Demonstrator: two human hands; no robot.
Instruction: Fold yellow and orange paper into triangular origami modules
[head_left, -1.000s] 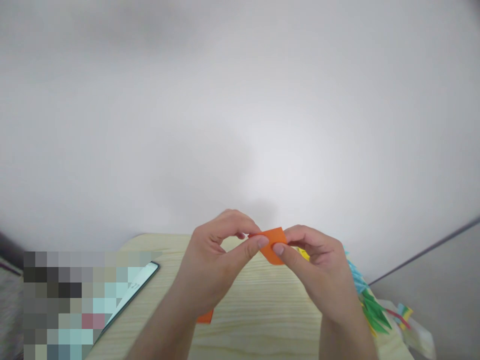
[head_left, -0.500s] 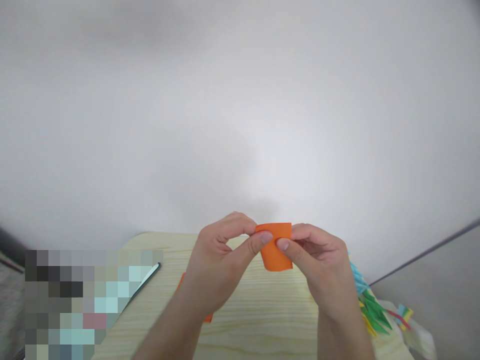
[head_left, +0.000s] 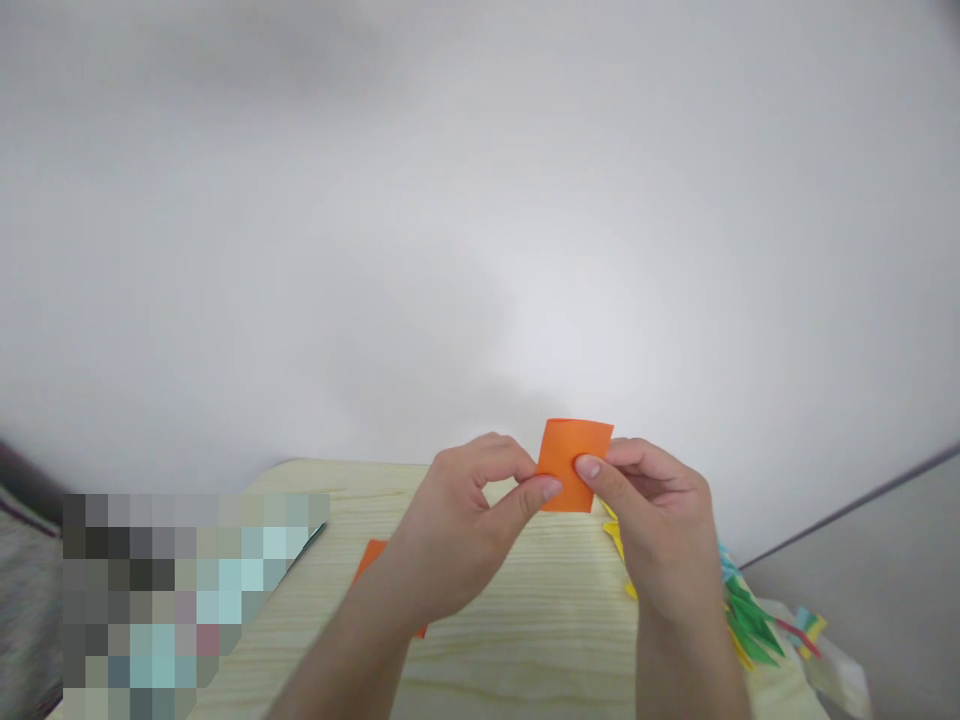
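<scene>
A small orange paper piece (head_left: 573, 456) is held upright in the air above a pale wooden table (head_left: 525, 620). My left hand (head_left: 469, 530) pinches its lower left edge between thumb and fingers. My right hand (head_left: 660, 525) pinches its right side with the thumb on the front. Both hands are closed on the paper, close together.
Another orange paper piece (head_left: 371, 558) lies on the table, partly hidden under my left forearm. Yellow paper (head_left: 619, 540) shows behind my right hand. Green, blue and yellow folded paper pieces (head_left: 746, 620) are piled at the table's right edge. A blurred-out area (head_left: 180, 600) covers the left. A plain white wall stands behind.
The orange paper was unfolded from a small folded shape into a wider upright sheet. Both hands rose and shifted right with it.
</scene>
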